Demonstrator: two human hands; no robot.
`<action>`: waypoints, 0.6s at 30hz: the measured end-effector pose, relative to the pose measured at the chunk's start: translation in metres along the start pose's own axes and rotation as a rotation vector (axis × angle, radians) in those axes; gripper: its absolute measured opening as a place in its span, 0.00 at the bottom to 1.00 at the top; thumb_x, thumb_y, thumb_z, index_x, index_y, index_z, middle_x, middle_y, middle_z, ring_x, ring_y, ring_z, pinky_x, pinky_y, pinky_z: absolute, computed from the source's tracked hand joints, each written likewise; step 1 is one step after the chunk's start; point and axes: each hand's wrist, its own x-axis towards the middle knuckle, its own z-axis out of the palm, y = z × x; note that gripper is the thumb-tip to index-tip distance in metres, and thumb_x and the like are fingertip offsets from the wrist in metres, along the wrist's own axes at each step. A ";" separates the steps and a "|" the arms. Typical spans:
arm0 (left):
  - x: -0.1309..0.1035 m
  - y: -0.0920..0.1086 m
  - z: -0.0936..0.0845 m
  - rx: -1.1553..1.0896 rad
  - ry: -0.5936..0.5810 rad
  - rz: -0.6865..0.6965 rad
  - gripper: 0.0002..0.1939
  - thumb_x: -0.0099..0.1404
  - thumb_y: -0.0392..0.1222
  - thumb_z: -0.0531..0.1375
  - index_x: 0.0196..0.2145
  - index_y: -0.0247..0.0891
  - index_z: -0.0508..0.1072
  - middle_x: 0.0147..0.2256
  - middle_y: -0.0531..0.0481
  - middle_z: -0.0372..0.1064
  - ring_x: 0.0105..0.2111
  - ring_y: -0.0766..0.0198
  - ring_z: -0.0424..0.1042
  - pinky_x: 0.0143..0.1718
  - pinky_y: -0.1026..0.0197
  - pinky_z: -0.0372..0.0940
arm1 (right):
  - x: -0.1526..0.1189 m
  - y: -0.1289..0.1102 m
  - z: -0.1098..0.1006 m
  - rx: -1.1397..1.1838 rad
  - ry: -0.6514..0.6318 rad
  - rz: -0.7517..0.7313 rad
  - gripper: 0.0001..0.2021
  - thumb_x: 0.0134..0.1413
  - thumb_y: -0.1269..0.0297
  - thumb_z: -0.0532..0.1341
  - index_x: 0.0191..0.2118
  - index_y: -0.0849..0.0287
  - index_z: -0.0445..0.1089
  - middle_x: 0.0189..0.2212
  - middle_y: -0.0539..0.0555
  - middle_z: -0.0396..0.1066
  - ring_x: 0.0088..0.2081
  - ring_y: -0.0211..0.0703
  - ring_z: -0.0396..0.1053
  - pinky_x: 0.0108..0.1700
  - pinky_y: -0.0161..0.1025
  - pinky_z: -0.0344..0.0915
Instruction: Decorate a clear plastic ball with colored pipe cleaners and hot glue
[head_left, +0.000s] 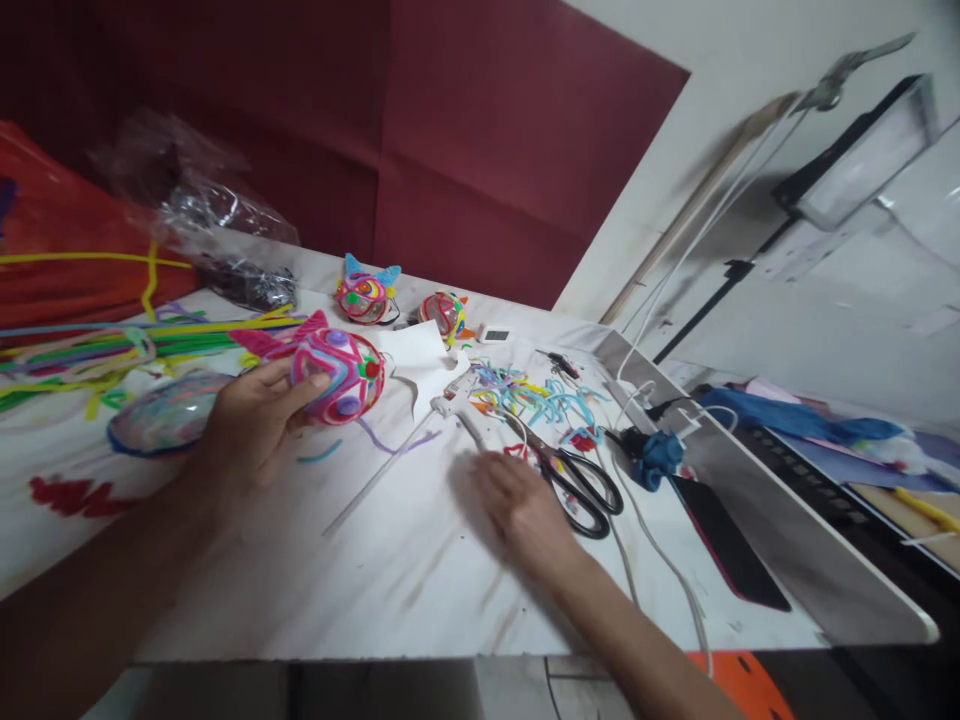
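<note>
My left hand (255, 415) holds a colourful pink decorated ball with ear-like points (341, 375) above the left part of the table. My right hand (517, 500) is closed around the handle end of a white glue gun (457, 395), which lies toward the table's middle with a long glue stick (367, 490) behind it. Black-handled scissors (577, 490) rest just right of my right hand. A clear oval piece with a blue rim (161, 412) lies beside my left hand. White cut paper (424, 360) lies beyond the glue gun.
Two decorated pieces (364, 292) (444, 315) stand at the back. Pipe cleaners (187, 340) spread over the left side, with cut scraps (540, 395) in the middle. A phone (731, 540), cables and a power plug (660, 455) are on the right.
</note>
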 end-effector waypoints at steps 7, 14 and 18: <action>-0.002 -0.001 -0.002 0.003 -0.023 0.030 0.21 0.43 0.43 0.75 0.35 0.36 0.79 0.27 0.58 0.78 0.23 0.72 0.74 0.24 0.73 0.71 | 0.057 -0.046 0.048 0.355 0.024 -0.149 0.17 0.67 0.65 0.55 0.55 0.68 0.71 0.51 0.67 0.75 0.53 0.52 0.72 0.58 0.45 0.71; 0.004 -0.004 -0.008 -0.005 -0.066 0.068 0.22 0.46 0.44 0.75 0.39 0.35 0.79 0.29 0.56 0.79 0.26 0.71 0.75 0.26 0.72 0.72 | 0.124 -0.016 0.083 0.369 -0.052 -0.005 0.12 0.62 0.70 0.61 0.50 0.66 0.71 0.46 0.64 0.74 0.49 0.51 0.73 0.52 0.44 0.70; 0.004 -0.001 -0.007 -0.026 -0.020 0.041 0.25 0.39 0.43 0.76 0.37 0.34 0.79 0.28 0.56 0.79 0.24 0.71 0.74 0.23 0.72 0.71 | 0.151 -0.028 0.090 0.378 -0.021 0.095 0.06 0.62 0.74 0.59 0.41 0.68 0.73 0.39 0.62 0.75 0.42 0.49 0.74 0.48 0.45 0.70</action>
